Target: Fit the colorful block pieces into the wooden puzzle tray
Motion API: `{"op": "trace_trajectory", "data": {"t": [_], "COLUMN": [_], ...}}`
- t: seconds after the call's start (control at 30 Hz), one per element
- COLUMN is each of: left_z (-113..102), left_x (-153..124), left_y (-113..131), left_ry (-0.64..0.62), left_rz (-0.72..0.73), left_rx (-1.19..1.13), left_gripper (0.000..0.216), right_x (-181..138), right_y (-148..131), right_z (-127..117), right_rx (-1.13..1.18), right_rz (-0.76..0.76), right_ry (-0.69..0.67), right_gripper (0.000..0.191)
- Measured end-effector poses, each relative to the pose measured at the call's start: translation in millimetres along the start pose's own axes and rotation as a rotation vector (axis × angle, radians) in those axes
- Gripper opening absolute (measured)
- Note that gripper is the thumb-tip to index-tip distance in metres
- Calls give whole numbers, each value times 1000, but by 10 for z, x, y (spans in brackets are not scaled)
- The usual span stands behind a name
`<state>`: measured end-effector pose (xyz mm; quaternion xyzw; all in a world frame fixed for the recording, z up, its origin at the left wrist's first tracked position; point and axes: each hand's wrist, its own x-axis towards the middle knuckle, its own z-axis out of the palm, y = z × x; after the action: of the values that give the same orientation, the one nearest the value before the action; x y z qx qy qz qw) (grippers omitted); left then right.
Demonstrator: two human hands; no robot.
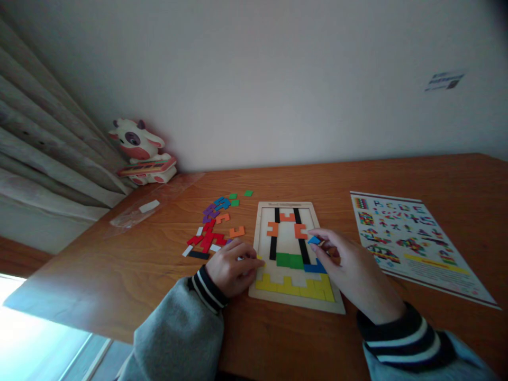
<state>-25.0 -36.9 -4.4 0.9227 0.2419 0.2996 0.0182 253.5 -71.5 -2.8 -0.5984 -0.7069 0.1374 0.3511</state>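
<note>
Blue piece: one, pinched in right hand, above board's right side. Puzzle board: one, between the hands. Left hand: at board's left edge, grip unclear. Loose red pieces: beyond left hand.

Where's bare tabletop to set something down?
Table between the puzzle board and pattern sheet, beyond the right hand; the strip from the board's far edge to the wall; left of the loose pieces, nearer than the plastic wrapper. Crowded: around the left hand, between pieces and board.
</note>
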Motion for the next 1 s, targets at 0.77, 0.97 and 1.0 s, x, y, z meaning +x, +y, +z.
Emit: {"op": "trace_trajectory", "data": {"t": [0.77,0.97,1.0], "left_z": [18,21,20], "left_x": [15,14,17], "left_y": [30,43,47], "left_ry": [-6,-51,-48], "left_rz": [19,24,27], "left_rx": [179,221,225], "left_gripper": [16,17,17], "right_x": [6,-72,-79], "right_y": [247,538,550], "right_z": [-78,-171,-178], "right_rx": [-129,-314,-338], "right_rz": [125,177,174], "right_ry": [69,54,36], "right_gripper": [24,23,23]}}
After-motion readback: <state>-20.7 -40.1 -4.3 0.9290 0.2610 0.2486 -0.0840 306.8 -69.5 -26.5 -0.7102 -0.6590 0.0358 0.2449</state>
